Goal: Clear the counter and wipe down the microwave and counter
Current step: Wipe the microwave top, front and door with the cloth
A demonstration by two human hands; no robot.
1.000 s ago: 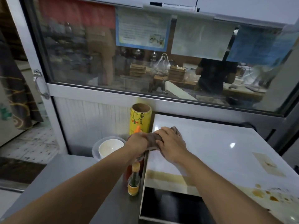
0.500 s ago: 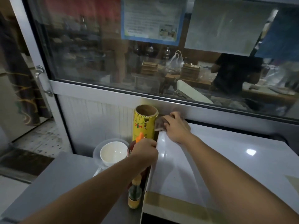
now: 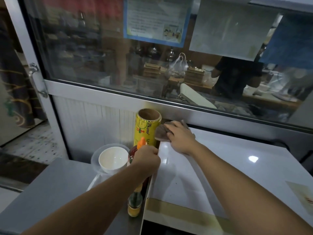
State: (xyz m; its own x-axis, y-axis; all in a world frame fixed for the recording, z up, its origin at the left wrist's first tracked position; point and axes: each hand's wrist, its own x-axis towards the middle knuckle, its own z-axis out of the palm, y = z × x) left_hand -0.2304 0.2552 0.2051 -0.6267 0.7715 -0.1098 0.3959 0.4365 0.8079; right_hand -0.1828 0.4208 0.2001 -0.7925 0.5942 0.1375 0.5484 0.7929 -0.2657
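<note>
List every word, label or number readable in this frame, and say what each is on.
"SUNwrap": on the yellow wrap roll; its smaller print is unreadable.
Blue-bordered notice behind the glass: printed text, too blurred.
Red sauce bottle label: too small.
Small bottle: no legible text.

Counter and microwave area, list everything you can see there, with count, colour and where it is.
Microwave: one, white, right of the counter, tan tape strip across its front edge.
Cloth: one, brownish-grey, back left corner of the microwave top.
Wrap roll: one, yellow, upright by the wall.
Sauce bottle: one, red with orange tip, beside the microwave.
Small bottle: one, dark glass with yellow label, nearer the front.
Bowl: one, white, inside a clear container.
Counter: one, grey steel.
Left hand: grips the sauce bottle.
Right hand: presses the cloth.
</note>
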